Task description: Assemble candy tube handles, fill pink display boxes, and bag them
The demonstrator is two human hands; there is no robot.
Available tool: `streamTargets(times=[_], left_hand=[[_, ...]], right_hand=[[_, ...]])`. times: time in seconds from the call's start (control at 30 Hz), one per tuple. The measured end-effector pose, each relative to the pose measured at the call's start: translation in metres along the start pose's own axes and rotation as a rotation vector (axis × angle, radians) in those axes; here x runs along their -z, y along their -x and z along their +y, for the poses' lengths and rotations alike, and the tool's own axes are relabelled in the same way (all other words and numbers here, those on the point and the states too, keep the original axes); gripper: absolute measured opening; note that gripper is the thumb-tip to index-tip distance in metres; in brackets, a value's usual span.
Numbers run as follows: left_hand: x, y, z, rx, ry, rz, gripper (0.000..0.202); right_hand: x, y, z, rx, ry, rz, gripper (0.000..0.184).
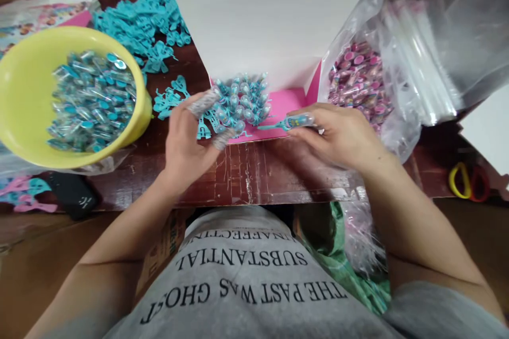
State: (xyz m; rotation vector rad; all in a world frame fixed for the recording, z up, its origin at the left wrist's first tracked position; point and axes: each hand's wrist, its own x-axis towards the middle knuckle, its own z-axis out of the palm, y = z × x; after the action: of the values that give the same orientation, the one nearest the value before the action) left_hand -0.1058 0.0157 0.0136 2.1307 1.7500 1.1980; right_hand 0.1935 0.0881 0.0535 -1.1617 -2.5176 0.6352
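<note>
Between the thumb and fingers of my right hand (338,132) is a small clear capsule tube (301,120) with a blue plastic stem pointing left, over the box's pink floor. My left hand (191,137) has its fingers apart, with whitish tape around the index finger and thumb. It sits at the left edge of a cluster of similar blue, clear-domed tubes (242,98) standing in the box; whether the fingertips touch them I cannot tell. The white box (270,16) has a pink inside and a tall raised back panel. Loose blue plastic pieces (204,126) lie by my left fingers.
At left stands a yellow basin (24,116) of blue-capped tubes, with a heap of blue plastic pieces (147,21) behind it. A black device (73,193) lies in front. To the right are a bag of pink-capped tubes (358,79), clear plastic sleeves (425,63) and scissors (461,180).
</note>
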Motion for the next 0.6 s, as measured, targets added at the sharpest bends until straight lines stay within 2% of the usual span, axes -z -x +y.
streamTargets(times=[0.1,0.23,0.3,0.4,0.5,0.6], left_hand=[[0.007,0.016,-0.027,0.063,-0.055,0.129,0.054],[0.002,0.046,-0.039,0.193,-0.067,0.150,0.052],[-0.008,0.057,-0.036,0.251,0.020,0.099,0.059],[-0.030,0.065,-0.028,0.317,0.216,-0.063,0.084],[-0.052,0.064,-0.026,0.340,0.325,-0.171,0.098],[-0.064,0.057,-0.029,0.348,0.352,-0.193,0.098]], right_hand=[[-0.003,-0.017,0.006,0.039,0.195,-0.168,0.033],[-0.010,-0.039,-0.004,0.066,0.287,-0.303,0.025],[-0.013,-0.049,-0.012,0.071,0.275,-0.342,0.020],[-0.016,-0.056,-0.026,0.065,0.321,-0.376,0.015],[-0.019,-0.052,-0.034,0.042,0.378,-0.301,0.019],[-0.025,-0.045,-0.031,0.011,0.261,-0.206,0.027]])
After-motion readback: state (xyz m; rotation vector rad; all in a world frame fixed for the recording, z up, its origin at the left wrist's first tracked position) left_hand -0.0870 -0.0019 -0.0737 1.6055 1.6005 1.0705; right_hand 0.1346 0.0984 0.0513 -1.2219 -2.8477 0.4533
